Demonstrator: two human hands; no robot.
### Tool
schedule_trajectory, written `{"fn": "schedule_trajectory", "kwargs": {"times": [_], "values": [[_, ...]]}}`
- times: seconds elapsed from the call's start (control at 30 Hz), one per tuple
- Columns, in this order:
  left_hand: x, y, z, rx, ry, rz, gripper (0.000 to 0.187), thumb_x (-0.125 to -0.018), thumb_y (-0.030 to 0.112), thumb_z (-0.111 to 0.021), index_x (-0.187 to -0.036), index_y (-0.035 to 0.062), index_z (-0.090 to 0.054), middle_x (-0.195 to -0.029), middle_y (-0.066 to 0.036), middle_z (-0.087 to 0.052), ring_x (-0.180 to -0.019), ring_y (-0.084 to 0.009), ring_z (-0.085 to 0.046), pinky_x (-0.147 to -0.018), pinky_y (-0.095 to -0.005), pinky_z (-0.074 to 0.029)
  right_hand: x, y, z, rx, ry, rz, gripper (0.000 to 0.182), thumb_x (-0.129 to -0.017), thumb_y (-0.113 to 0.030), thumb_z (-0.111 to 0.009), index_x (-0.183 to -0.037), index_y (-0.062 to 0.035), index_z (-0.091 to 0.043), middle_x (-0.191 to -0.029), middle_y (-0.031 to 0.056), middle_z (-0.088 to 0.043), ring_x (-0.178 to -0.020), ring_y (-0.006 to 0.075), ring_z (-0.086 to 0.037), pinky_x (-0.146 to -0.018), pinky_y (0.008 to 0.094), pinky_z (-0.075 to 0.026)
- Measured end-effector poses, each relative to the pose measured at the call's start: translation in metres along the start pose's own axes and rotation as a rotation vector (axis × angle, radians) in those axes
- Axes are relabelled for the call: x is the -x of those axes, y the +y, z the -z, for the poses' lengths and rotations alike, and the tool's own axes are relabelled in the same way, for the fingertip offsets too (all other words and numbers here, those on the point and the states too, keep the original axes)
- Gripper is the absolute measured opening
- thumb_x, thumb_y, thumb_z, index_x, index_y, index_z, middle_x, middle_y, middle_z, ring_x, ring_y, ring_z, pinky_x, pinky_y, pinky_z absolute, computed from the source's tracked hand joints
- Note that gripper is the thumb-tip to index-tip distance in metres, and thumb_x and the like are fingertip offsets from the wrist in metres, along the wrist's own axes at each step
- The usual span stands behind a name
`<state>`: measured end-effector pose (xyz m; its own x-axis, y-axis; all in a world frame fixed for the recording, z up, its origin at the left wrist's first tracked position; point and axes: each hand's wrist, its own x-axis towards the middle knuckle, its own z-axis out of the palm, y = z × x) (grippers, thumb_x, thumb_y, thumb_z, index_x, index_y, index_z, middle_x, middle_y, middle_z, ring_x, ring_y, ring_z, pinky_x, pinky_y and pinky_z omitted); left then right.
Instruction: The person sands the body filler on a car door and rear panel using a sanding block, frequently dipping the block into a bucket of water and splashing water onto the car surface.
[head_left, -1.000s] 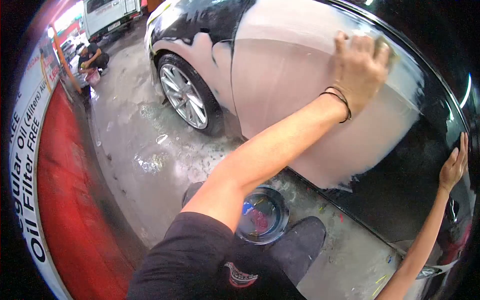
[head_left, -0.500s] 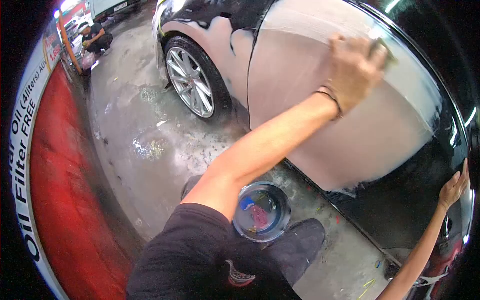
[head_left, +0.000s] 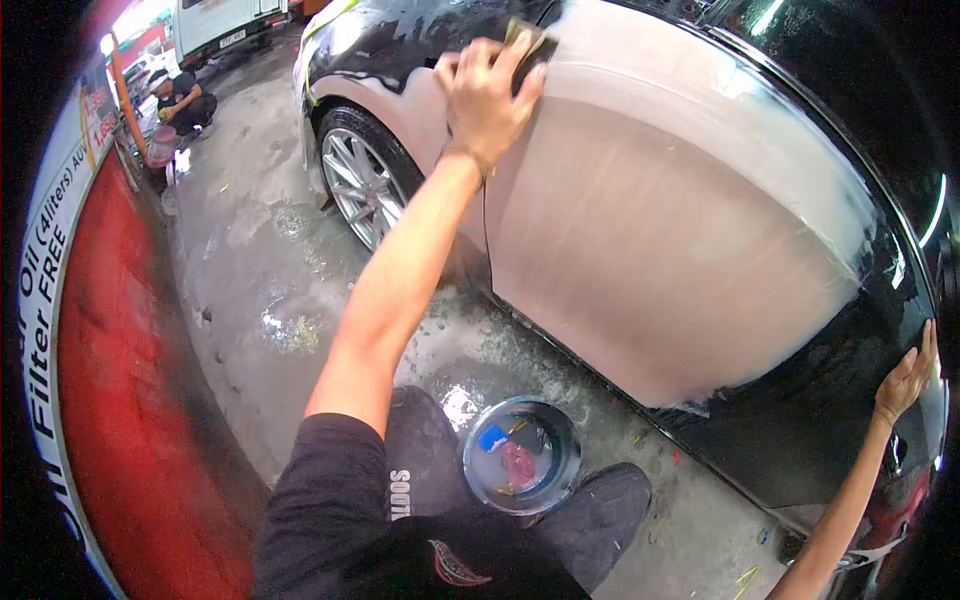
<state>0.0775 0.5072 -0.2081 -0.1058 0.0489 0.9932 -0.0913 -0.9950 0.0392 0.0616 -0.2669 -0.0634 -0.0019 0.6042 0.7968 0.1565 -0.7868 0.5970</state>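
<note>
My left hand presses a small dark and tan piece of sandpaper on the car, up by the seam between door and front fender. Its palm faces the panel and the fingers hide part of the sheet. A dull pinkish-beige patch covers much of the black car door, with wet streaks across it. Farther right, my right hand lies flat with outstretched fingers against the door's glossy black rear part, holding nothing.
Between my legs stands a round bucket of water with a blue piece and a pink cloth-like piece in it. The silver wheel is left of the door. Another person crouches far left, beyond a red sign.
My left hand has swept left with the sandpaper, from the door's upper right to the seam by the fender. My right hand stays in place on the door.
</note>
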Motion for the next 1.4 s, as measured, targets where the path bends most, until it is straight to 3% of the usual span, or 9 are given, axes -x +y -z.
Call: {"fn": "schedule_trajectory", "kwargs": {"times": [0.17,0.37,0.53,0.6,0.9,1.07,1.17,1.3,1.4], "values": [[-0.098,0.018,-0.021,0.021,-0.143,0.044,0.039,-0.099,0.038,-0.072,-0.133,0.0183,-0.077,-0.11,-0.014,-0.069,-0.11,-0.035,-0.067,-0.101,-0.0542,-0.043,0.009,0.007,0.0,0.048,-0.055,-0.052,0.048,-0.118,-0.018,-0.039,-0.162,-0.0071,-0.055,-0.163,0.0129,-0.06,-0.151,0.0318,-0.055,-0.126,0.0448,-0.039],[0.006,0.055,0.026,0.125,-0.146,0.042,0.046,-0.097,0.038,-0.079,-0.138,0.0157,-0.077,-0.108,-0.008,-0.069,-0.11,-0.0258,-0.065,-0.107,-0.0492,-0.036,0.014,0.01,-0.003,0.031,-0.057,-0.078,0.047,-0.118,-0.019,-0.04,-0.161,-0.0057,-0.056,-0.162,0.0147,-0.061,-0.149,0.0335,-0.058,-0.125,0.0434,-0.043],[-0.066,0.031,-0.022,0.074,-0.091,-0.08,0.038,-0.098,0.04,-0.075,-0.131,0.0213,-0.079,-0.109,-0.01,-0.069,-0.112,-0.0288,-0.064,-0.105,-0.0532,-0.035,0.049,0.039,-0.021,0.031,-0.086,-0.145,0.047,-0.12,-0.023,-0.041,-0.159,-0.0025,-0.057,-0.16,0.018,-0.062,-0.147,0.0348,-0.06,-0.124,0.0437,-0.044],[-0.101,0.047,-0.02,0.067,-0.185,0.077,0.04,-0.099,0.039,-0.072,-0.133,0.0181,-0.077,-0.111,-0.015,-0.069,-0.11,-0.0355,-0.067,-0.102,-0.055,-0.043,0.062,0.053,-0.023,0.066,-0.111,-0.137,0.048,-0.12,-0.024,-0.042,-0.159,-0.0017,-0.057,-0.159,0.0188,-0.063,-0.147,0.0351,-0.06,-0.124,0.0436,-0.045],[-0.025,0.13,0.011,0.19,-0.105,-0.146,0.044,-0.096,0.042,-0.075,-0.134,0.0193,-0.073,-0.105,-0.01,-0.066,-0.108,-0.0282,-0.064,-0.105,-0.0555,-0.035,0.008,0.003,-0.001,-0.014,-0.045,-0.073,0.047,-0.12,-0.02,-0.036,-0.162,-0.0117,-0.056,-0.171,0.0107,-0.05,-0.158,0.0293,-0.048,-0.133,0.0427,-0.035],[-0.115,0.1,-0.037,-0.044,-0.134,0.13,0.04,-0.098,0.034,-0.074,-0.136,0.0201,-0.076,-0.113,-0.011,-0.068,-0.111,-0.0311,-0.066,-0.108,-0.0548,-0.041,0.004,0.001,0.003,0.07,-0.041,-0.043,0.047,-0.118,-0.018,-0.04,-0.162,-0.0124,-0.057,-0.167,0.0084,-0.055,-0.157,0.0272,-0.049,-0.132,0.043,-0.036],[-0.09,0.116,-0.043,-0.088,-0.067,0.122,0.039,-0.098,0.042,-0.072,-0.133,0.024,-0.073,-0.11,-0.015,-0.068,-0.113,-0.032,-0.064,-0.106,-0.0578,-0.036,0.002,-0.01,0.004,0.067,-0.003,-0.098,0.047,-0.117,-0.019,-0.042,-0.16,-0.0131,-0.06,-0.167,0.0073,-0.056,-0.157,0.0249,-0.048,-0.132,0.0425,-0.035],[-0.027,0.239,0.004,0.164,-0.174,-0.086,0.05,-0.096,0.044,-0.077,-0.144,0.0289,-0.071,-0.114,-0.008,-0.067,-0.115,-0.0269,-0.065,-0.106,-0.0581,-0.037,0.0,-0.012,0.007,0.115,-0.02,-0.139,0.045,-0.112,-0.015,-0.047,-0.154,-0.0133,-0.065,-0.161,0.0079,-0.062,-0.15,0.0285,-0.056,-0.127,0.0439,-0.041],[-0.032,0.226,0.01,0.252,-0.187,-0.288,0.053,-0.094,0.042,-0.08,-0.145,0.0285,-0.071,-0.117,-0.005,-0.07,-0.115,-0.0245,-0.067,-0.109,-0.0567,-0.036,-0.006,-0.027,0.013,0.085,0.016,-0.16,0.045,-0.112,-0.015,-0.05,-0.154,-0.0125,-0.064,-0.16,0.008,-0.063,-0.149,0.0288,-0.057,-0.127,0.0444,-0.041]]}}
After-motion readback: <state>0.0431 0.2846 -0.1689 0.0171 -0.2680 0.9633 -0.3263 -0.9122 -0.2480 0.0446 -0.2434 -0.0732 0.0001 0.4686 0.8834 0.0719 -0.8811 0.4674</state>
